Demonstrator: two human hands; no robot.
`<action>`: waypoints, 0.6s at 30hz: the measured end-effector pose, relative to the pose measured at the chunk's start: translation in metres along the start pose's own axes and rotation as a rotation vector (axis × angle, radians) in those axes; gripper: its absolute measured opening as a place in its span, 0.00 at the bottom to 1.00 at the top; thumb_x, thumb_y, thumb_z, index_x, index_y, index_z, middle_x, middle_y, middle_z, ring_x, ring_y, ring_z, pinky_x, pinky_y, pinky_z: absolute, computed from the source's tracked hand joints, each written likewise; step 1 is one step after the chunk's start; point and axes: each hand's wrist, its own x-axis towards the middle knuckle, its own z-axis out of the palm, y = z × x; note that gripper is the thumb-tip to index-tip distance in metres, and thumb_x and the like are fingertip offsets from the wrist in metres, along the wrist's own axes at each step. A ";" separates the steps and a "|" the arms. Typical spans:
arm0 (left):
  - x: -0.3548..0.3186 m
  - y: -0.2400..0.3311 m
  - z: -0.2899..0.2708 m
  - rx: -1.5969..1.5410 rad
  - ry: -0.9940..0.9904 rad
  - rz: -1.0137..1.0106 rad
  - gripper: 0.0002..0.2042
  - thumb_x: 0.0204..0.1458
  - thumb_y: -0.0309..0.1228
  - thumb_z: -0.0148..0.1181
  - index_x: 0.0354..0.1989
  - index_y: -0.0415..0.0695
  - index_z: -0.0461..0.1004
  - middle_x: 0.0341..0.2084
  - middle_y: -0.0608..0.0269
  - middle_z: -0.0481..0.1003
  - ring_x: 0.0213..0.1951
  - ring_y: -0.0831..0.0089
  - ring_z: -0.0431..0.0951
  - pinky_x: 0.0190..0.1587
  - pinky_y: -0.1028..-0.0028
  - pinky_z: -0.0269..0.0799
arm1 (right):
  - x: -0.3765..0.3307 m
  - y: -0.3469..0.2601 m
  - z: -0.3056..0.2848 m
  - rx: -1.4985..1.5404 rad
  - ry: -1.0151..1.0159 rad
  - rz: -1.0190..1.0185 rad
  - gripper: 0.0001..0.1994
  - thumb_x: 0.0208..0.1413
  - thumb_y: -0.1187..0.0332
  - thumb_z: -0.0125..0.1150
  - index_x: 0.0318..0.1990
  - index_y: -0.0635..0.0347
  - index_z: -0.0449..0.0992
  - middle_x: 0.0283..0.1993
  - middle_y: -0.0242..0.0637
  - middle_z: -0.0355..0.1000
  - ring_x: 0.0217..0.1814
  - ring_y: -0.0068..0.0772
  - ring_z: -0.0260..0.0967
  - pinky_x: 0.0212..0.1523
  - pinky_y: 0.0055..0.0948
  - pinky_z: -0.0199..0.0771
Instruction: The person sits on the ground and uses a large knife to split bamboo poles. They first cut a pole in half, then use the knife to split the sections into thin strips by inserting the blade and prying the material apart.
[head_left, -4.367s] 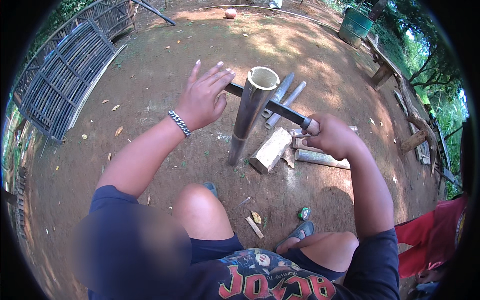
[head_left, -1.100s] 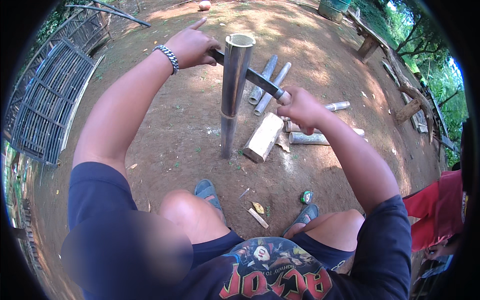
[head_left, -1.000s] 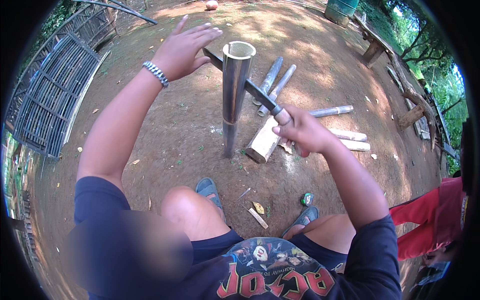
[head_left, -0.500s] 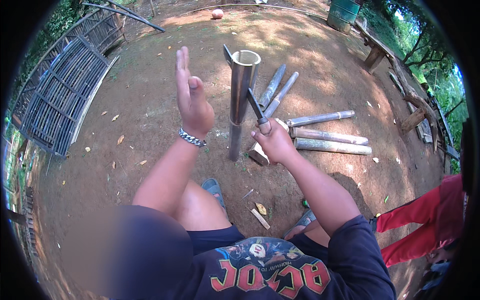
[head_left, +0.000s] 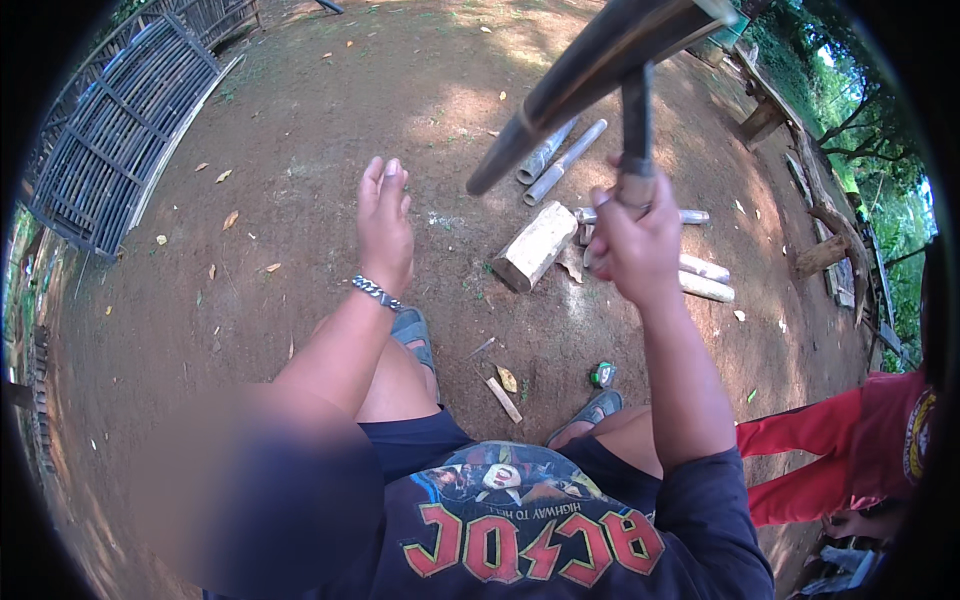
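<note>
My right hand (head_left: pixel 635 235) is wrapped round the handle of a machete (head_left: pixel 636 115), its dark blade pointing up. The blade is stuck in a thick dark bamboo section (head_left: pixel 600 70), which hangs tilted in the air, its upper end high at the right and its lower end toward the middle. Nothing is in my left hand (head_left: pixel 385 220); it is raised with fingers stretched out, apart from the bamboo. On the ground between my hands lies a pale wooden block (head_left: pixel 537 245).
Several cut bamboo pieces (head_left: pixel 568 160) lie beyond and right of the block. A tape measure (head_left: pixel 602 375) and a wood strip (head_left: pixel 504 400) lie near my feet. A person in red trousers (head_left: pixel 800 485) is at the right. A bamboo slat frame (head_left: pixel 130 125) leans at the left.
My right hand has lifted the machete and bamboo up and to the right, from upright to steeply tilted, leaving the block uncovered. My left hand stays free, its fingers slightly more bent.
</note>
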 end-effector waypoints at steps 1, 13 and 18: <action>0.000 0.004 -0.002 -0.002 0.013 -0.036 0.35 0.67 0.48 0.47 0.72 0.35 0.47 0.69 0.43 0.57 0.70 0.55 0.57 0.71 0.55 0.52 | 0.008 -0.027 -0.012 -0.001 -0.008 -0.126 0.18 0.60 0.73 0.60 0.55 0.65 0.66 0.21 0.29 0.67 0.17 0.17 0.64 0.15 0.21 0.63; 0.012 0.010 -0.030 -0.039 0.025 -0.030 0.33 0.66 0.45 0.51 0.70 0.34 0.52 0.65 0.45 0.62 0.67 0.57 0.63 0.67 0.56 0.58 | 0.042 0.056 0.004 -0.117 -0.023 0.269 0.18 0.57 0.72 0.58 0.53 0.69 0.66 0.23 0.34 0.69 0.14 0.22 0.64 0.12 0.24 0.63; 0.012 0.005 -0.018 -0.038 -0.036 -0.055 0.33 0.66 0.44 0.52 0.70 0.34 0.52 0.65 0.45 0.63 0.67 0.58 0.63 0.66 0.57 0.60 | 0.043 0.114 0.021 -0.021 0.000 0.311 0.16 0.55 0.74 0.58 0.49 0.70 0.66 0.25 0.35 0.67 0.16 0.24 0.64 0.14 0.27 0.63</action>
